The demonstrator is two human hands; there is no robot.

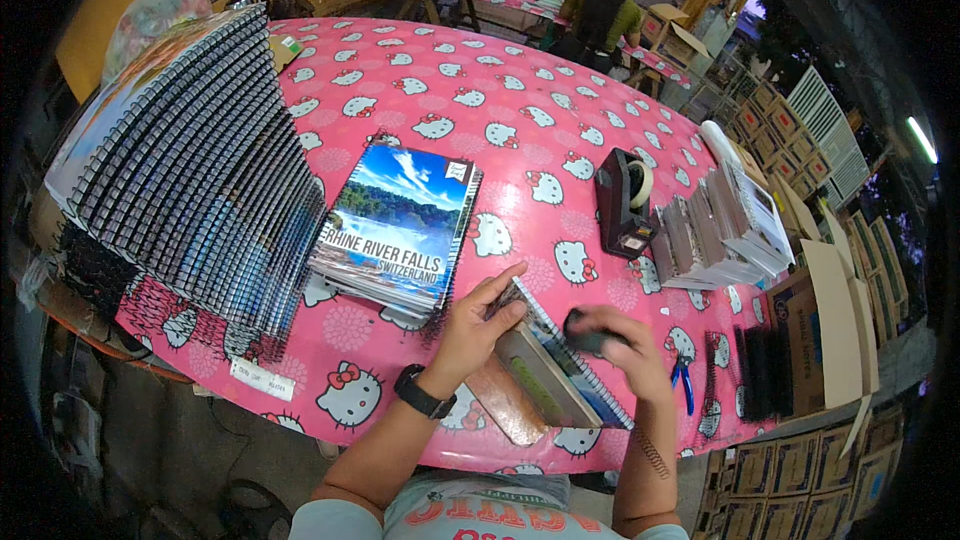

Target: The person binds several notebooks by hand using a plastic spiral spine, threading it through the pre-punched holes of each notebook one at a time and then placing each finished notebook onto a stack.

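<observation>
My left hand (475,330), with a black watch at the wrist, grips the upper end of a spiral notebook (592,388) standing on edge near the table's front. Its coil runs along the top edge. Against the notebook's near side is a brownish block (540,380) with a green label, and a flat brown piece (500,405) lies beside it. My right hand (637,352), blurred by motion, is closed around a dark rounded object (597,340) just above the coil. What kind of object it is I cannot make out. A thin coil shape (653,453) shows along my right forearm.
Left stands a tall stack of coil-bound notebooks (190,150), beside a shorter pile (400,220). A tape dispenser (625,205), paper stacks (715,230), blue-handled pliers (683,380), black coils (765,370) and an open carton (815,340) are right. People (600,10) sit beyond.
</observation>
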